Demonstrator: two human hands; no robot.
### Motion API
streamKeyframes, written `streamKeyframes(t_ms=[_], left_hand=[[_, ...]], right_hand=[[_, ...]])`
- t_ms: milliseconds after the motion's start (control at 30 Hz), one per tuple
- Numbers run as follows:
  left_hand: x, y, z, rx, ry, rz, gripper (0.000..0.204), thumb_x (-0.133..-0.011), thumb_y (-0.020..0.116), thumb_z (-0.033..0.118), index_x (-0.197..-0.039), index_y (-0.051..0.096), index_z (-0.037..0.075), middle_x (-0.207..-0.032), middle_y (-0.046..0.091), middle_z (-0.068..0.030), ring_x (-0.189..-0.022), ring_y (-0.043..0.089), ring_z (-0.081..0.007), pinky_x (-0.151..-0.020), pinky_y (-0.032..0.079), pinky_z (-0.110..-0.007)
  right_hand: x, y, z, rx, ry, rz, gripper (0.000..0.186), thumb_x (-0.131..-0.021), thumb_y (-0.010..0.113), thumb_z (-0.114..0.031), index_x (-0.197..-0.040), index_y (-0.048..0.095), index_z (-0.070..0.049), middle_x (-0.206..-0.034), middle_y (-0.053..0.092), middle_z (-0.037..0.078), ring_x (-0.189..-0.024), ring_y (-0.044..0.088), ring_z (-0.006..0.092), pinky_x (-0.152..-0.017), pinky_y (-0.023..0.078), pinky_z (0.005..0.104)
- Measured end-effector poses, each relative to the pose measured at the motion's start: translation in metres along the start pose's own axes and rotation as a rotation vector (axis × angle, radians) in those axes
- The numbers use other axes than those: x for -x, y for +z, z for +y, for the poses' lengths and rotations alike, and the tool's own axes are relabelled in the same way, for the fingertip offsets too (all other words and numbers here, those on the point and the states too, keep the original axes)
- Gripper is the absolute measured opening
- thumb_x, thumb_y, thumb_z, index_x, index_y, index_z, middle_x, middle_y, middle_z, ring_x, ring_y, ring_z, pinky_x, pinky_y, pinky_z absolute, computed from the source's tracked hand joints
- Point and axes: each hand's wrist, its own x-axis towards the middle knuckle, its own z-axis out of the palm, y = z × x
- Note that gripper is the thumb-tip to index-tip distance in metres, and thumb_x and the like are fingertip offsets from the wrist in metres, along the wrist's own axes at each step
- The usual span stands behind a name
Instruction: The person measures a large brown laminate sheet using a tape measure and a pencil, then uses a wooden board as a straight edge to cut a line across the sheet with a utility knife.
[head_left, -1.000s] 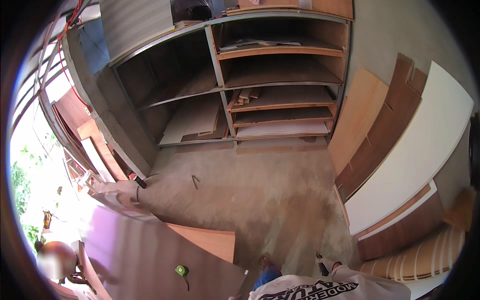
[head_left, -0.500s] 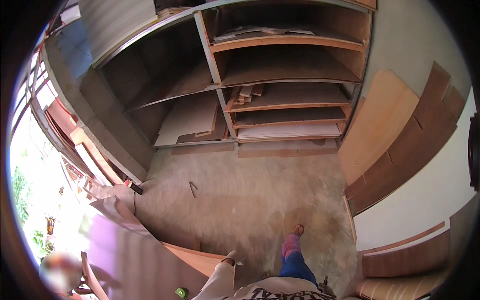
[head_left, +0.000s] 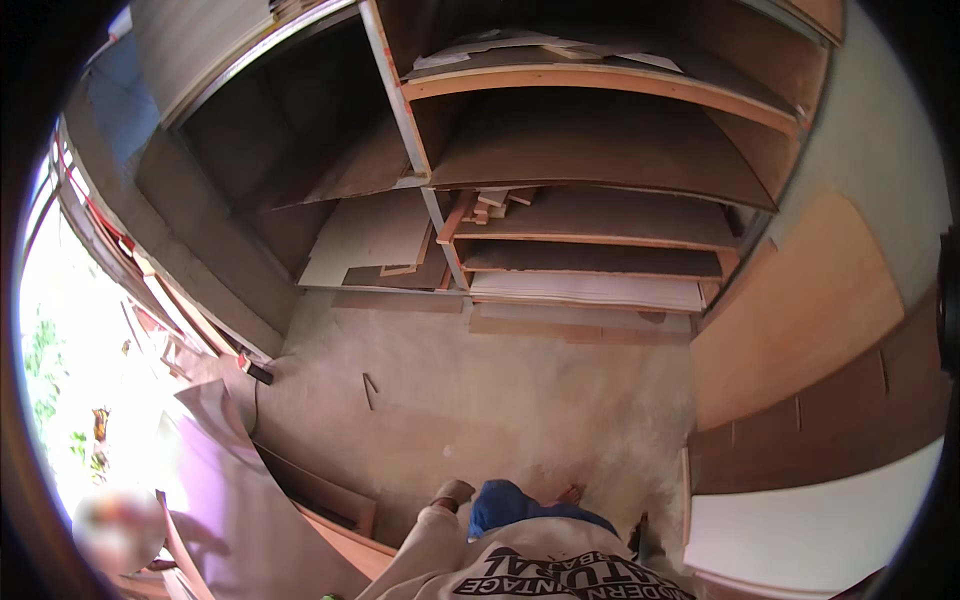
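My left hand (head_left: 456, 491) hangs low in front of my body, at the end of a pale sleeve (head_left: 415, 545). It is small and blurred, and its fingers cannot be made out. Nearest to it on the left is the wood-edged panel (head_left: 270, 530) with a glossy brownish-purple top. My right hand does not show. Beside my right side is a narrow dark object (head_left: 642, 535) whose kind I cannot make out. One bare foot (head_left: 570, 494) stands on the concrete floor (head_left: 520, 400).
Ahead stands a shelf rack (head_left: 590, 215) holding boards and wood offcuts (head_left: 490, 208). Large tan (head_left: 800, 310), brown (head_left: 830, 400) and white (head_left: 810, 535) sheets lean along the right wall. A thin V-shaped piece (head_left: 370, 390) lies on the floor. A person's blurred head (head_left: 118, 530) is at lower left.
I have moved closer to the rack, which looks larger. My left hand has shifted slightly up and left. The green object at the lower edge has almost left the view.
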Motion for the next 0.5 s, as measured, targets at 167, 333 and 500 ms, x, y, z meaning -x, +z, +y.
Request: streamKeyframes(t_ms=[167,333,500], left_hand=[[-0.058,-0.132,-0.057,-0.028,-0.331,0.142,0.046,-0.094,0.057,0.042,-0.118,0.077,0.008,-0.130,0.070,-0.0207,-0.123,0.067,-0.0391,-0.103,0.053,-0.051],[-0.176,-0.340,-0.033,0.398,-0.362,0.735,0.070,-0.089,0.072,0.041,-0.144,0.054,0.002,-0.140,0.063,-0.0251,-0.126,0.061,-0.0438,-0.107,0.049,-0.052],[-0.266,-0.578,-0.084,0.293,-0.272,1.239,0.073,-0.085,0.077,0.036,-0.145,0.049,0.002,-0.145,0.052,-0.0241,-0.139,0.046,-0.0437,-0.114,0.039,-0.054]], right_hand=[[-0.057,0.146,-0.280,0.069,-0.166,0.131,0.040,-0.102,0.058,-0.032,-0.066,0.055,-0.012,-0.057,0.053,0.002,-0.046,0.052,0.0197,-0.048,0.045,0.0342],[-0.173,0.156,-0.357,0.200,-0.412,-0.011,0.022,-0.098,0.060,-0.019,-0.079,0.060,-0.007,-0.072,0.061,0.004,-0.059,0.059,0.0183,-0.059,0.049,0.0343],[-0.203,0.227,-0.323,0.304,-0.161,-0.009,0.015,-0.091,0.067,-0.017,-0.083,0.065,-0.004,-0.067,0.062,0.006,-0.065,0.064,0.0242,-0.065,0.053,0.0358]])
